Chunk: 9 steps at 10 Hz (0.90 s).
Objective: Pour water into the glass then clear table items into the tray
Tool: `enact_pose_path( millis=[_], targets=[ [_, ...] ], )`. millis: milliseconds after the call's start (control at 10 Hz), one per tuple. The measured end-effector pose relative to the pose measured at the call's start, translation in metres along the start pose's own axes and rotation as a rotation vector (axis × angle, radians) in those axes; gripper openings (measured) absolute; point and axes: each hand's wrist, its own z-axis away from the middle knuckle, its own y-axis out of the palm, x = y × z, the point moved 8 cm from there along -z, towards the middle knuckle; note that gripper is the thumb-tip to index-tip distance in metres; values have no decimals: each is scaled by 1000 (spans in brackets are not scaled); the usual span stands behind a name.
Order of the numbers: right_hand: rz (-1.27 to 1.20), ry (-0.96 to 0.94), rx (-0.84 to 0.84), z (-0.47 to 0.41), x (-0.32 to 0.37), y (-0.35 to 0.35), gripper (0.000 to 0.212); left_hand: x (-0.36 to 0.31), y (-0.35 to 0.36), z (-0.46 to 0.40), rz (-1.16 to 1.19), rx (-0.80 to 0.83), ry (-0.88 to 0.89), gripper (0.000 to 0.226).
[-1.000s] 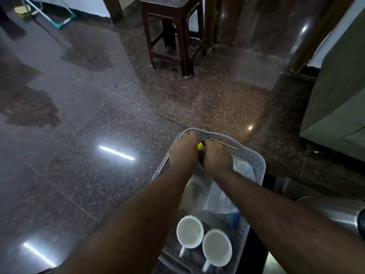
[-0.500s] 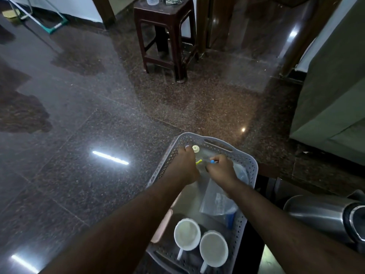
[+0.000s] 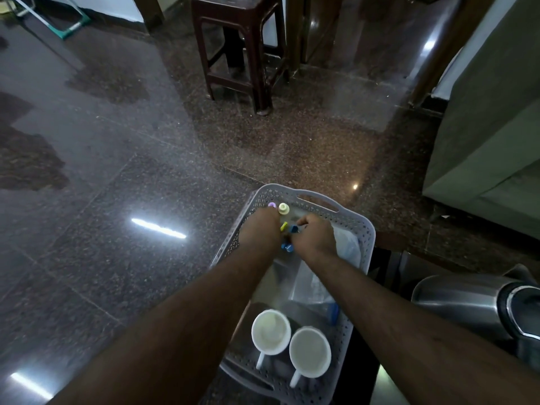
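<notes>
Floor [image 3: 122, 159]: dark speckled polished stone in large tiles, glossy, with bright strip-light reflections on the left and darker patches toward the far left
Stool [image 3: 242, 51]: dark brown, standing on the floor at the top centre, well apart from the tray
Sofa [image 3: 491, 135]: grey-green upholstered block along the right edge
Far wall: pale, at the top left, with a teal-edged frame [image 3: 58, 21] lying on the floor before it
Tray [image 3: 362, 229]: light grey perforated plastic with a slot handle at its far end, low in the centre; what it stands on is hidden
Cups [image 3: 271, 331]: two white ones side by side at the tray's near end, handles pointing toward the camera
Plastic bag [image 3: 312, 285]: clear, crumpled, lying in the middle of the tray
Small pieces [image 3: 283, 208]: a cream one and a lilac one at the tray's far end, yellow and blue ones between the hands
Left hand [image 3: 261, 229]: knuckles up over the far left of the tray, fingers curled down; whether it holds anything cannot be told
Right hand [image 3: 317, 236]: just beside the left, fingers bent and closed around a blue piece
Kettle [image 3: 467, 302]: shiny steel, at the lower right beside the tray
</notes>
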Motion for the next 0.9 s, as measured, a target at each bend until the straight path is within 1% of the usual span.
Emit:
enact_pose_path(
  millis=[100, 200, 300, 400, 500, 600, 700, 800, 900],
  targets=[
    [47, -11, -2, 2, 0, 1, 26, 0, -4, 3, -57, -53, 34, 42],
    [99, -9, -46, 6, -2, -3, 23, 2, -13, 6, -44, -142, 22, 33],
    [77, -35, -18, 5, 3, 2, 23, 8, -17, 9, -46, -139, -16, 28],
    [40, -109, 64, 3, 13, 13, 32, 13, -21, 9, -48, -117, -42, 22],
    [13, -156, 105, 7, 16, 16, 37, 14, -25, 11, -13, -88, -23, 26],
    [30, -192, 129, 14, 9, 1, 45, 4, -35, 22, -16, -113, 27, 37],
    [135, -273, 164, 31, 3, -30, 47, -23, -50, 39, -73, -138, 67, 37],
    [276, -385, 74, 53, -1, -90, 42, -72, -69, 58, -122, -176, 154, 35],
    [433, -437, -139, 78, -9, -174, 34, -139, -89, 81, -193, -202, 248, 35]
  ],
)
